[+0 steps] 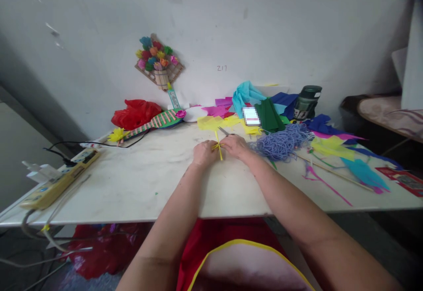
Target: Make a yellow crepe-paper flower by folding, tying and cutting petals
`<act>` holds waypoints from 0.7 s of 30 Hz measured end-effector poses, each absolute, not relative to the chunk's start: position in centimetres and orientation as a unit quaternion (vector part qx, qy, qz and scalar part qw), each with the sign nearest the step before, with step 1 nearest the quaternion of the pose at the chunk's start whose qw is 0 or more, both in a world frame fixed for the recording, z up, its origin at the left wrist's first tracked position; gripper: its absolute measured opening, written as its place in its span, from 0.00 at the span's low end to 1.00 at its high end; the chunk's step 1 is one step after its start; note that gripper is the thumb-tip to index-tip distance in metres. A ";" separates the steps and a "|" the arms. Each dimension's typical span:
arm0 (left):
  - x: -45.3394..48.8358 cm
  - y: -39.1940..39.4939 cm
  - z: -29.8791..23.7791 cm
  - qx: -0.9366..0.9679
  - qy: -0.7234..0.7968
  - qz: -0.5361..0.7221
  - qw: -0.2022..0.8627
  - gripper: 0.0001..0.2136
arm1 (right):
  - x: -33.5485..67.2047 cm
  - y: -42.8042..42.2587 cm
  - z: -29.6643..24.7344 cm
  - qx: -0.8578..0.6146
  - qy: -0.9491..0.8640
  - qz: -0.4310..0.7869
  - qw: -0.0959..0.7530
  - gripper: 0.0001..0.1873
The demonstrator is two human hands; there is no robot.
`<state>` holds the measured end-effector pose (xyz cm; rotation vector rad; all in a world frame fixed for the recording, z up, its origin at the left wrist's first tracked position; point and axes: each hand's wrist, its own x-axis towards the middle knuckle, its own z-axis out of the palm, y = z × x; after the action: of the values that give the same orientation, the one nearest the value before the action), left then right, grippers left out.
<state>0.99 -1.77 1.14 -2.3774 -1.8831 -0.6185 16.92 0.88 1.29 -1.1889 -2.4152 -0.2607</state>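
Observation:
Both hands meet over the white table (132,185), pinching narrow yellow strips (221,153) that cross between them; they look like paper. My left hand (204,152) is closed on the left side of the crossing, and my right hand (235,145) is closed on the right side. One strip stands out above and below the fingers. Just beyond my right hand lie scissors (223,131), their handles hidden by the hand. Yellow paper sheets (211,122) lie behind the hands. A tangle of purple-blue yarn (280,143) sits to the right of my right hand.
A power strip (61,180) with cables runs along the left edge. A green decorated craft piece (161,119) and red plastic bag (137,112) lie at the back. Coloured papers (269,114), a dark bottle (307,102) and a thin stick (333,172) occupy the right side.

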 end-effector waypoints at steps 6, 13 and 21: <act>0.8 -2.0 1.4 -0.793 -0.571 -0.209 0.024 0.13 | 17.0 0.4 1.7 -0.460 -0.863 0.001 0.210 0.09; 0.6 -1.6 1.8 -0.774 -0.609 -0.171 -0.022 0.15 | 17.6 1.2 0.8 -0.448 -0.798 0.242 0.322 0.10; 1.0 -2.1 2.3 -0.763 -0.623 -0.167 -0.028 0.14 | 18.3 2.3 -0.1 -0.450 -0.764 0.293 0.357 0.12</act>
<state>1.03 -2.13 2.30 -2.4419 -1.9936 -0.5348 18.29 2.27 -0.09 -1.1622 -1.9721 0.7572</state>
